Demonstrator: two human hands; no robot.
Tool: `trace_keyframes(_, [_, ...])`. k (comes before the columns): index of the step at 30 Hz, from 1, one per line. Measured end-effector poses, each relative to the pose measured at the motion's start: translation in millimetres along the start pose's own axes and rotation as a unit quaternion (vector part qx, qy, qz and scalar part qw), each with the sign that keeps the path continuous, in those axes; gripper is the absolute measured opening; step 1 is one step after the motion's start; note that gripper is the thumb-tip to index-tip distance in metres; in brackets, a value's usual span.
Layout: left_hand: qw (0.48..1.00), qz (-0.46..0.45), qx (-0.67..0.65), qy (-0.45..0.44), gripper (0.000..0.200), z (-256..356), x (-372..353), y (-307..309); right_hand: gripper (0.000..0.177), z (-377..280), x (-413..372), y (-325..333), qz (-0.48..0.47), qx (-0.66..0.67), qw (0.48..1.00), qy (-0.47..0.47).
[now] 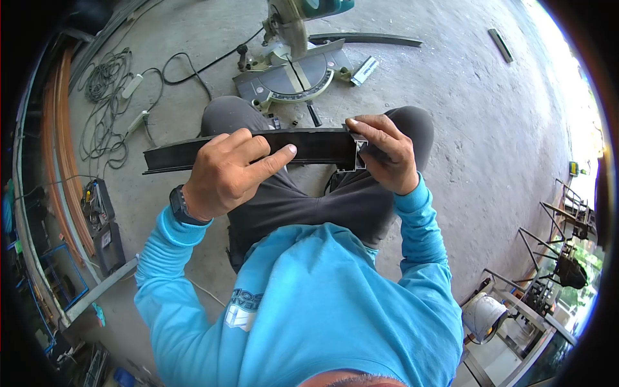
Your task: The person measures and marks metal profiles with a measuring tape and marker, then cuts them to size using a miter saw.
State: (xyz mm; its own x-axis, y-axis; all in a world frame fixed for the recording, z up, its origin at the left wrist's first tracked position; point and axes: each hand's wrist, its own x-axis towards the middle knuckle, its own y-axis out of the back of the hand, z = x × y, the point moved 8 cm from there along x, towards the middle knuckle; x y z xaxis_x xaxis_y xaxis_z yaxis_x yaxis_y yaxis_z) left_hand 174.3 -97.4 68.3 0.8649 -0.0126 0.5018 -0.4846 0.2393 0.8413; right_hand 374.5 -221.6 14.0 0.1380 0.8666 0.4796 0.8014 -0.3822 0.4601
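Note:
A long black metal profile (pixel 316 147) lies crosswise in front of me, above my lap. My left hand (pixel 225 174) is wrapped round it left of the middle, with the index finger stretched along its face. At the profile's right end sits a short black profile piece (pixel 352 158), its bare cut end showing hollow chambers. My right hand (pixel 392 153) grips this piece, thumb and fingers pressed on its top and right side. The short piece overlaps the end of the long profile in this view.
A mitre saw (pixel 293 80) stands on the concrete floor beyond my knees, with dark strips (pixel 367 39) behind it. Tangled cable (pixel 106 97) and a power strip (pixel 137 121) lie to the left, near an open toolbox (pixel 103 219). Metal frames and a white bucket (pixel 485 317) stand at right.

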Motion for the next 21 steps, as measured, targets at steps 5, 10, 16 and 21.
trace_keyframes(5, [0.999,0.002,-0.029,-0.025,0.038,8.6,10.1,-20.0,0.071,-6.1,-8.0,19.5,-0.029,-0.088,0.995,0.028])
trace_keyframes(10, [0.994,0.003,-0.113,-0.009,0.04,4.5,24.9,-31.9,0.067,3.8,-19.8,29.5,-0.03,-0.053,0.998,-0.021])
trace_keyframes(16, [0.98,-0.007,-0.199,0.015,0.042,3.5,45.0,-37.0,0.064,12.0,-32.2,33.6,0.003,0.132,0.988,-0.076])
trace_keyframes(21, [0.954,-0.059,-0.29,0.058,0.035,-5.2,65.9,-47.3,0.062,16.8,-46.4,36.7,0.038,0.24,0.947,-0.211])
